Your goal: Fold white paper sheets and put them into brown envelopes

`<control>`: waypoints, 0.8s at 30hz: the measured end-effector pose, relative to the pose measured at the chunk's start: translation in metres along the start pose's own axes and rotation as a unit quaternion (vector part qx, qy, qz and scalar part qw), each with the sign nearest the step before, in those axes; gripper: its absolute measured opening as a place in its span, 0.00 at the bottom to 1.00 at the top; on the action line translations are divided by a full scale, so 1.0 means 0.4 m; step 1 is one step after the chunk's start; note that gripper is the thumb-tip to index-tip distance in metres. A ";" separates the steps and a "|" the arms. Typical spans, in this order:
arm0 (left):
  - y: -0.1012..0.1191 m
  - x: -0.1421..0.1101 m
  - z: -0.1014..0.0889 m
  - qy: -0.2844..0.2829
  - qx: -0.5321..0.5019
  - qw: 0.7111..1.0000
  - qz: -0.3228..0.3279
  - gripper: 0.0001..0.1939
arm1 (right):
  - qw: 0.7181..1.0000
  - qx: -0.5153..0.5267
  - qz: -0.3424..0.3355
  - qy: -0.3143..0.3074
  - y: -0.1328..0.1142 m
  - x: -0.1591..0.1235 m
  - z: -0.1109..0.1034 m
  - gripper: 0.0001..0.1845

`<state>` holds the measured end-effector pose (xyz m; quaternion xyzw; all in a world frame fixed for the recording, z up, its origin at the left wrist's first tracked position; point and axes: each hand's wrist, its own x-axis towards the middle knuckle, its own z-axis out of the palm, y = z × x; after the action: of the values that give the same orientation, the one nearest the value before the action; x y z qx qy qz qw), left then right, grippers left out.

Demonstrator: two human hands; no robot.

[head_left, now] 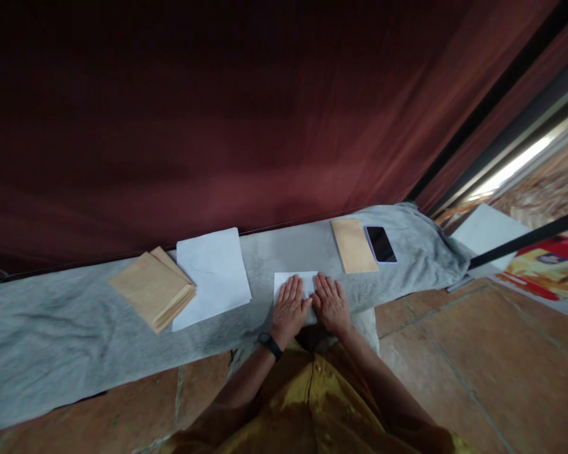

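A small white sheet of paper point(307, 280), perhaps folded, lies on the grey cloth-covered surface right in front of me. My left hand point(290, 309) rests flat on its left part, fingers stretched out. Beside it my right hand point(331, 306) lies flat at the sheet's right side, fingers extended, the thumbs close together. The palms hide most of the paper's near part. Left of my hands is a stack of larger white paper point(213, 277). Several brown envelopes point(149, 287) overlap that stack's left edge. A single brown envelope point(354, 246) lies to the right, beyond my right hand.
A dark-screened phone point(381, 244) lies right of the single envelope. The grey cloth point(284, 249) covers a long narrow surface against a dark red curtain point(218, 157). At the right are a metal frame, a white panel and a red-and-yellow printed box point(549, 274) above the tiled floor point(435, 359).
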<state>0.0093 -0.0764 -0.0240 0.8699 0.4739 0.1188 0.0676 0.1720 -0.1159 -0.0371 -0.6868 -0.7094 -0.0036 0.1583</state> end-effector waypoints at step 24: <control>-0.164 0.154 -0.093 -0.024 -0.164 0.977 -0.137 0.08 | 1.000 0.004 0.002 0.017 0.001 0.002 0.004 0.29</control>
<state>-0.0215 0.0109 0.0054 0.7762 0.5613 0.1635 0.2362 0.1719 -0.1147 -0.0387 -0.6873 -0.7054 -0.0120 0.1727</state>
